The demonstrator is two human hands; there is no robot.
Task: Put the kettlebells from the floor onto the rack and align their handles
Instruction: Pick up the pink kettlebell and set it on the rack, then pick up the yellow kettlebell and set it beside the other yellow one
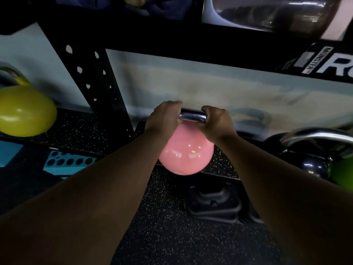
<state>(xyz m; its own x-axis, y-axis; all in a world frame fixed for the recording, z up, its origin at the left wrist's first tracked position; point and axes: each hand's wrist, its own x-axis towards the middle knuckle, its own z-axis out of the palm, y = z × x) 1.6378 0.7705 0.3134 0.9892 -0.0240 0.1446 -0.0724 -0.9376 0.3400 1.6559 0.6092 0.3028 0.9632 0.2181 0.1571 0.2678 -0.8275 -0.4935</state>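
A pink kettlebell (pixel 186 152) with a chrome handle (pixel 192 116) hangs at the front edge of the rack's low shelf (pixel 225 165). My left hand (pixel 163 119) grips the left end of the handle and my right hand (pixel 217 123) grips the right end. Whether the bell's base rests on the shelf or hangs just above it I cannot tell. A yellow kettlebell (pixel 24 109) stands on the shelf at the far left. A dark kettlebell (pixel 313 161) with a chrome handle stands on the shelf to the right.
A black perforated rack upright (pixel 95 81) rises just left of the pink bell. A black crossbeam (pixel 210 48) runs overhead. A black foot plate (pixel 212 201) sits on the speckled rubber floor below. A green blurred object (pixel 342 173) shows at the right edge.
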